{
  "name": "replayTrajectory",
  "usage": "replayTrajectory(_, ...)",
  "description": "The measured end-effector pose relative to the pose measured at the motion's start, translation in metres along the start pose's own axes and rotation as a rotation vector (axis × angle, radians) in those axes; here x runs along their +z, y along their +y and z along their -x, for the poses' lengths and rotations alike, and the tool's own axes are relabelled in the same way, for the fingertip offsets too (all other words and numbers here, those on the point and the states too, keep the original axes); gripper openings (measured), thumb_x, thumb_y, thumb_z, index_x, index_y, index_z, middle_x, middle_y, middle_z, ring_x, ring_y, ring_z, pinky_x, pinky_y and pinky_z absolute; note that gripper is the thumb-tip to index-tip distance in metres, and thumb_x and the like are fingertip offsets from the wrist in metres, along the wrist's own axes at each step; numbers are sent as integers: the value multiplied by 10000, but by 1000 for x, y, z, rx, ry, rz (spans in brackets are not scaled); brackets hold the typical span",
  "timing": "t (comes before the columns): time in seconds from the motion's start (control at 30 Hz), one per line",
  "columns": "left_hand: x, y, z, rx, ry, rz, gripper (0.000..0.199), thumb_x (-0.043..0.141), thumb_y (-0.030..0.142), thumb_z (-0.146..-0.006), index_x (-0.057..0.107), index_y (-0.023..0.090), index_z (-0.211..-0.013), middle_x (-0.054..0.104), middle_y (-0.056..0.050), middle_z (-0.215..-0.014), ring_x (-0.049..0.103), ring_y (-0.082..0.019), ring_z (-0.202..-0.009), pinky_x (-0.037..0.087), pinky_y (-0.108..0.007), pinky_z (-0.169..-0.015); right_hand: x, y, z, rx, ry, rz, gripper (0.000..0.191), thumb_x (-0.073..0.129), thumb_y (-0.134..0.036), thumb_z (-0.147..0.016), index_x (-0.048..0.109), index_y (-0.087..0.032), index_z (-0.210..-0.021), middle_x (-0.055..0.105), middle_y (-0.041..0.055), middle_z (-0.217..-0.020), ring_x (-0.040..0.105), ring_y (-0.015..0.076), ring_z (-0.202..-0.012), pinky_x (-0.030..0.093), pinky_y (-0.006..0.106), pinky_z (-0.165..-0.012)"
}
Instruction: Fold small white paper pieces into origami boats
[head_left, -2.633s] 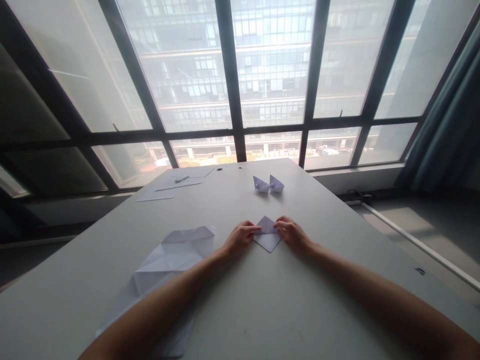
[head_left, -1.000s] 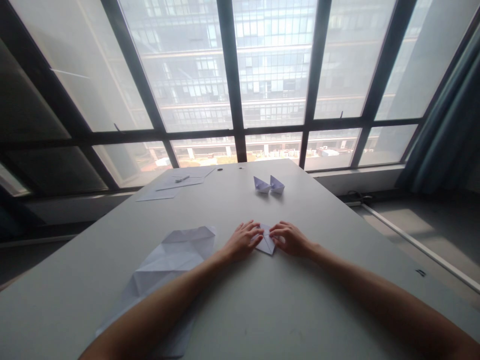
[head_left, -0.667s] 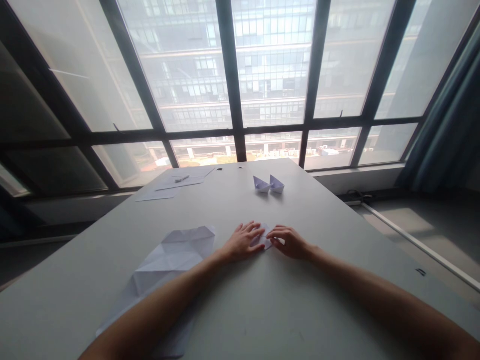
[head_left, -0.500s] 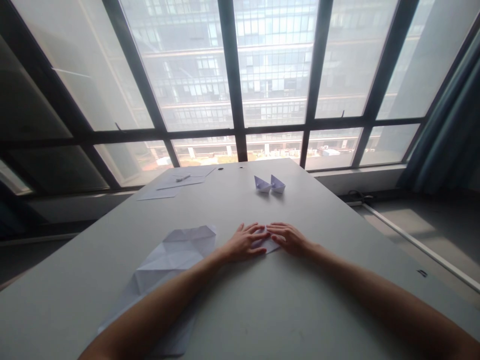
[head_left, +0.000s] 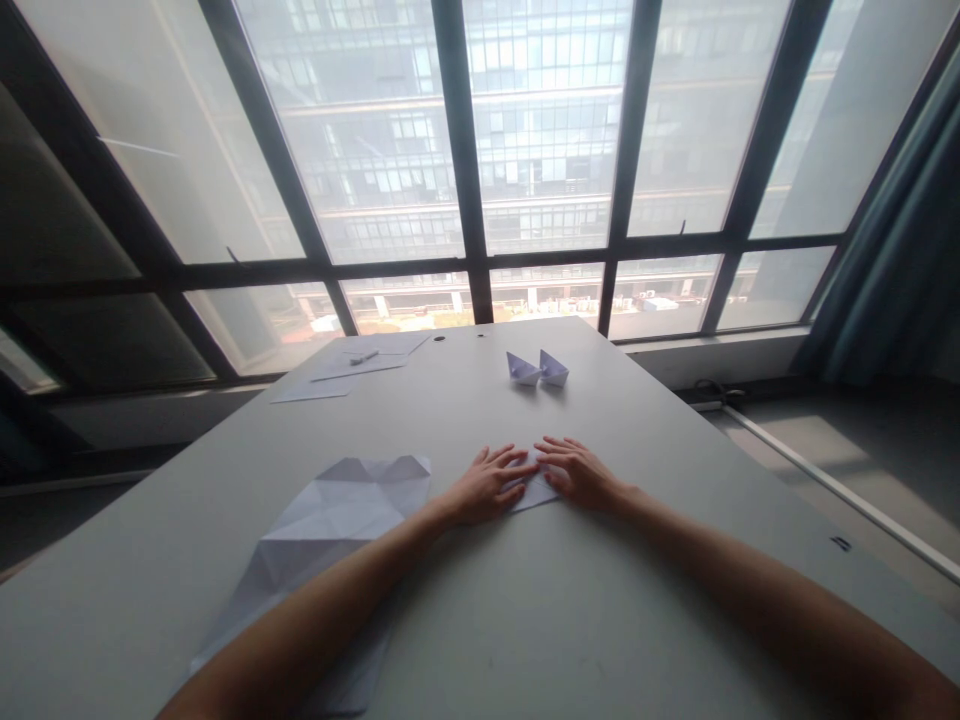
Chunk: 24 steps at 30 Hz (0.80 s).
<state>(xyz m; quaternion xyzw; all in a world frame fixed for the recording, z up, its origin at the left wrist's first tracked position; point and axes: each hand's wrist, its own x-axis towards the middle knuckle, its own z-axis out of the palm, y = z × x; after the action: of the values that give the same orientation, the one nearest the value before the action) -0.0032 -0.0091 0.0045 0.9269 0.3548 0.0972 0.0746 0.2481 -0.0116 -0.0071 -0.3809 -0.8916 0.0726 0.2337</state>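
Note:
A small folded white paper lies flat on the pale table. My left hand rests on its left part with fingers spread. On its right part lies my right hand, its fingers stretched out towards the left one. Both hands cover much of the paper, so its full shape is hidden. Beyond them, two small folded paper boats stand side by side.
Large creased white paper lies at the left, partly under my left forearm. Farther back at the left are flat sheets with a small white item on top. Windows rise behind the table; a curtain hangs at the right.
My right hand's fingers have shifted slightly up and apart from my left hand's, showing a little more of the folded paper. The boats have not moved on the table.

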Motion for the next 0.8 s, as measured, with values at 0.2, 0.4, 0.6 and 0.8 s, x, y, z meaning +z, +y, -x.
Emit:
replayTrajectory(0.2, 4, -3, 0, -36, 67, 6, 398, 414, 409, -1008, 511, 407, -1394, 428, -15, -1522, 320, -292, -1438, 236, -577, -1160, 1, -3, 0, 13, 15, -16, 351, 526, -190, -901, 650, -305, -1208, 652, 35, -1296, 521, 227, -1276, 160, 581, -1154)
replayTrajectory(0.4, 8, -6, -1, -74, 143, -6, 364, 474, 386, -981, 607, 340, -1317, 496, -38, -1464, 407, -273, -1382, 305, -498, -1161, -6, -10, -2, 97, 99, 160, 158, 560, -255, -916, 709, -224, -958, 704, 71, -1032, 588, 229, -1065, 129, 572, -1141)
replayTrajectory(0.6, 9, -7, -4, -147, 233, 14, 386, 527, 340, -942, 605, 261, -1311, 566, -70, -1387, 496, -252, -1304, 368, -427, -1131, -7, -7, -2, 212, 109, 230, 181, 604, -339, -900, 707, -194, -930, 658, 82, -951, 583, 222, -945, 334, 399, -1012)
replayTrajectory(0.8, 9, -7, -5, -178, 248, 11, 350, 529, 347, -938, 629, 257, -1261, 583, -72, -1366, 517, -252, -1282, 389, -420, -1107, -7, -7, -2, 286, 74, 226, 201, 601, -351, -900, 706, -196, -976, 651, 98, -984, 569, 239, -963, 358, 365, -918)
